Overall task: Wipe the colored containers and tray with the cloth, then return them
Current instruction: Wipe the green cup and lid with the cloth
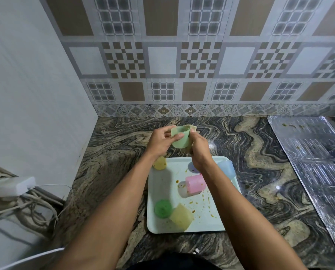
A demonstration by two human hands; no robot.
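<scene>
My left hand (161, 142) grips a pale green container (180, 137) above the counter, beyond the tray. My right hand (199, 151) holds a beige cloth (191, 128) pressed against and into that container. The light tray (162, 184) lies below my hands, spotted with brown stains. On it lie a pink container (194, 183), a green container (162, 208) and a pale yellow container (181, 216). A blue container (226, 169) sits at the tray's right rim. A yellow container (159, 163) rests at its top left corner.
The marbled stone counter (260, 152) runs to a tiled wall. A foil sheet (314, 152) with small stains covers the counter's right side. A white adapter (16, 186) and tangled cables (26, 209) lie at the left, beside the white wall.
</scene>
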